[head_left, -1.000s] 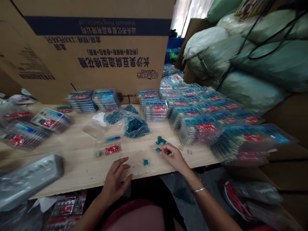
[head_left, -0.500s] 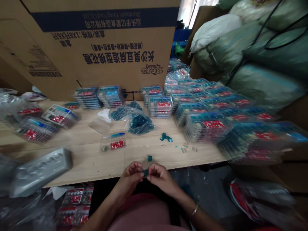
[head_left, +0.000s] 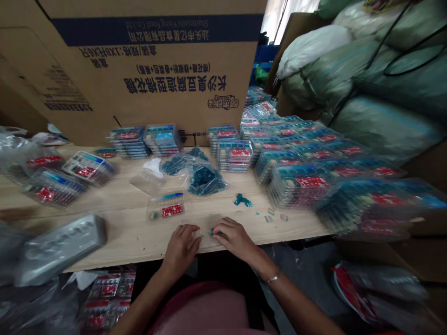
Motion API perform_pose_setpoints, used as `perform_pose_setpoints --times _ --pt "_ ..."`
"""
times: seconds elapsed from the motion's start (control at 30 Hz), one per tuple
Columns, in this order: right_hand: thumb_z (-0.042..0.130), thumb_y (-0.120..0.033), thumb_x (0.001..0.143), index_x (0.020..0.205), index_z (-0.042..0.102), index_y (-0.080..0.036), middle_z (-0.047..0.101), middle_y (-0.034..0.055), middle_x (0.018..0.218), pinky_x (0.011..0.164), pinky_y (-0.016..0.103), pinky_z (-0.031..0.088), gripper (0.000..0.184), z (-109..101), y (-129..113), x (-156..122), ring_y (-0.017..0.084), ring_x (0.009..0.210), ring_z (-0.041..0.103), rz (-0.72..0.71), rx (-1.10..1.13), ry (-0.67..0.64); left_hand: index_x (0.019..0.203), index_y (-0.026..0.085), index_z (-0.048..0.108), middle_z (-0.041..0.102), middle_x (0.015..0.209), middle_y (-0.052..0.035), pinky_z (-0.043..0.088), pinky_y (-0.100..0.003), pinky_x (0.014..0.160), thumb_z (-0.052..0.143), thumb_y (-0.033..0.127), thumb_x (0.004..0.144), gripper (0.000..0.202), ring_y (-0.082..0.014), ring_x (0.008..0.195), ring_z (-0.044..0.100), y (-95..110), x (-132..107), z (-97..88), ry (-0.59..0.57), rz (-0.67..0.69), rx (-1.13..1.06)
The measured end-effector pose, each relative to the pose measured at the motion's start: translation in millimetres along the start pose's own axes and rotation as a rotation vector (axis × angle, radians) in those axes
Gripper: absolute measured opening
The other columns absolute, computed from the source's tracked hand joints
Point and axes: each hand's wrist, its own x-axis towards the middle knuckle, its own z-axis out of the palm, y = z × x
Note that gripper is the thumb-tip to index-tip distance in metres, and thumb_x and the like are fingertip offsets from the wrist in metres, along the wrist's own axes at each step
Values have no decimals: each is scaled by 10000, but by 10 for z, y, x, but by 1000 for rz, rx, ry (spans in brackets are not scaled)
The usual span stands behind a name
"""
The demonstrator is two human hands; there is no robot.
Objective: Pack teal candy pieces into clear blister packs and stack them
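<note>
Near the table's front edge, my right hand (head_left: 230,236) pinches a small teal piece (head_left: 211,231) between thumb and fingertips. My left hand (head_left: 181,246) rests on the table beside it, thumb and curved fingers apart, with nothing visible in it. Between the hands lies something clear and thin that I cannot make out well. Just beyond is a clear plastic tray (head_left: 185,204) with a blue pen (head_left: 168,197), a red white-spotted piece (head_left: 172,211) and a small striped piece. Several loose teal pieces (head_left: 242,200) and striped pieces (head_left: 268,218) lie to the right.
A clear bag of teal pieces (head_left: 206,179) lies mid-table. Stacks of filled packs (head_left: 300,184) crowd the right; more packs (head_left: 87,168) sit at left. A grey moulded tray (head_left: 66,246) lies front left. A large cardboard box (head_left: 167,107) stands behind.
My hands have moved apart and forward over the table edge. The teal piece they held together is no longer between them; my right hand now pinches a teal piece.
</note>
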Motion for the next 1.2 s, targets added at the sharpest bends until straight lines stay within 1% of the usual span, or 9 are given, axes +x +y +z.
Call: perform_pose_setpoints --times 0.1,0.27,0.4,0.53,0.67,0.8,1.0,1.1,1.2 --pt "551 -172 876 782 593 -198 639 34 779 751 310 438 106 62 100 90 171 769 554 -82 -179 -59 782 204 625 657 845 -56 432 -348 729 499 200 819 131 -206 797 565 -152 75 -32 -77 188 302" --pt "549 -182 875 813 600 -209 646 31 860 796 299 442 84 -26 124 93 168 841 565 -90 -176 -37 826 198 623 647 867 -59 422 -334 710 471 162 841 157 -199 804 560 -260 63 7 -65 285 384" --pt "505 -150 845 832 600 -190 620 80 918 804 333 446 103 -398 405 33 212 912 552 226 -365 318 854 205 625 645 875 -60 426 -334 711 458 188 862 168 -196 800 564 -295 46 16 -27 337 398" --pt "516 -127 745 770 572 -184 596 70 803 749 340 442 84 -671 572 -20 225 816 557 492 -476 355 881 216 632 660 872 -56 445 -339 718 482 188 838 158 -198 799 583 -284 42 2 23 342 344" --pt "549 -221 754 794 562 -193 596 8 730 656 268 443 51 -498 215 -64 159 692 560 477 -9 309 945 211 640 670 945 -68 462 -356 799 550 260 808 171 -212 899 599 -62 -25 26 115 164 33" --pt "604 -267 762 805 570 -189 599 -15 719 610 226 435 96 -116 -280 -124 124 661 555 446 421 66 823 183 643 666 788 -32 467 -278 699 635 360 754 190 -159 740 596 217 -89 91 -8 -246 -525" --pt "594 -189 777 778 554 -201 613 13 793 669 248 462 41 192 -404 -223 142 743 581 284 341 94 640 172 547 539 571 53 368 -189 553 798 327 565 305 -70 541 461 239 -198 103 -10 -537 -917" --pt "577 -173 818 859 566 -211 620 51 940 780 279 470 58 190 -401 -234 163 897 589 56 252 71 666 180 518 529 586 57 370 -190 547 797 322 560 330 -66 532 458 249 -233 94 -24 -591 -1034" --pt "555 -157 848 901 571 -216 626 38 904 750 259 471 80 131 -390 -161 149 855 590 -32 181 -5 693 189 502 535 619 49 396 -212 564 759 343 599 314 -82 549 479 254 -200 57 -16 -542 -972"
